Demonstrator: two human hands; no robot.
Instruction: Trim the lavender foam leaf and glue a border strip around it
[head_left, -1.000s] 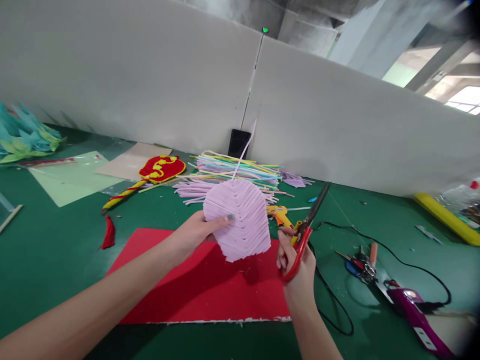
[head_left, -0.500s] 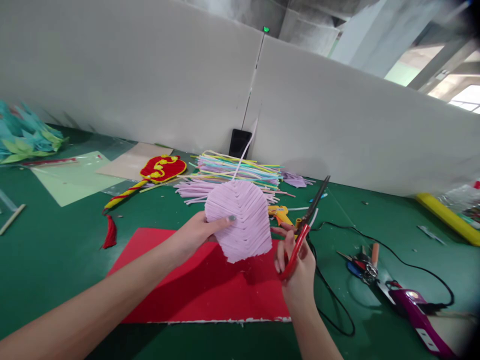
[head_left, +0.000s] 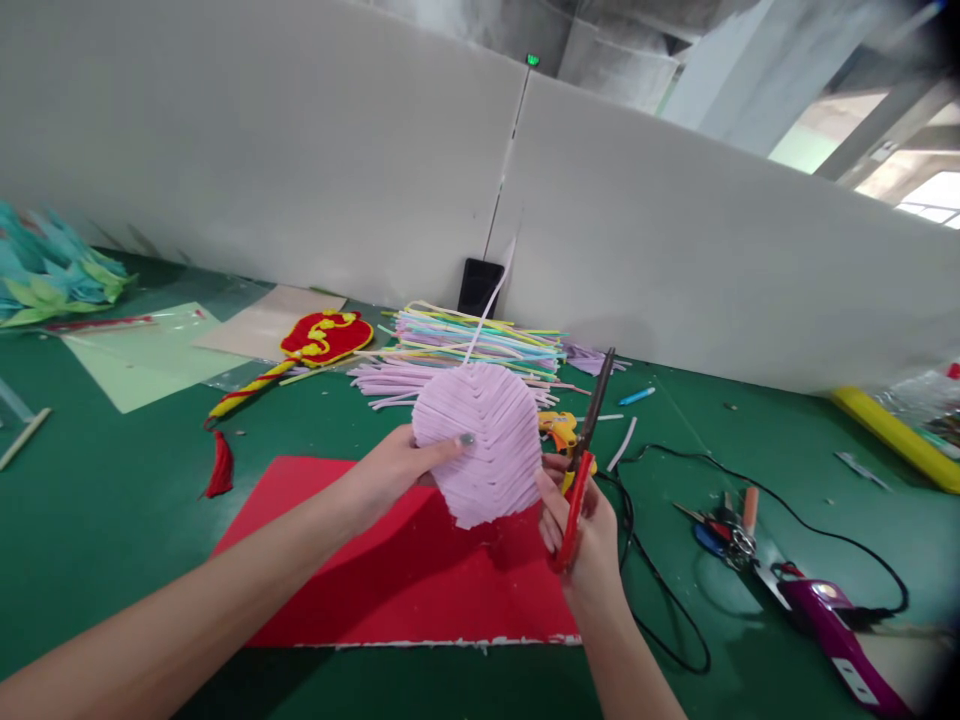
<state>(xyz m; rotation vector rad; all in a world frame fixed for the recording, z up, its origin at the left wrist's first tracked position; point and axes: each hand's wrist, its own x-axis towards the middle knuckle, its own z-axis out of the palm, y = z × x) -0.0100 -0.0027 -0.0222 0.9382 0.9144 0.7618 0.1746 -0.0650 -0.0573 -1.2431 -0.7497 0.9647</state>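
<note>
My left hand pinches a pale pink leaf-shaped piece made of strips, holding it up above a red sheet with the thumb on its face. A thin white stem rises from the top of the leaf. My right hand grips red-handled scissors, fingers through the handles, blades pointing up and away just beside the leaf's right edge.
Green table. A pile of coloured strips lies behind the leaf, a red and yellow ornament to its left. A yellow glue gun and black cord lie right, with a purple tool and small scissors.
My right hand has brought the scissors left, toward the leaf's right edge, and the blades have swung more upright. The left hand and leaf have stayed nearly still.
</note>
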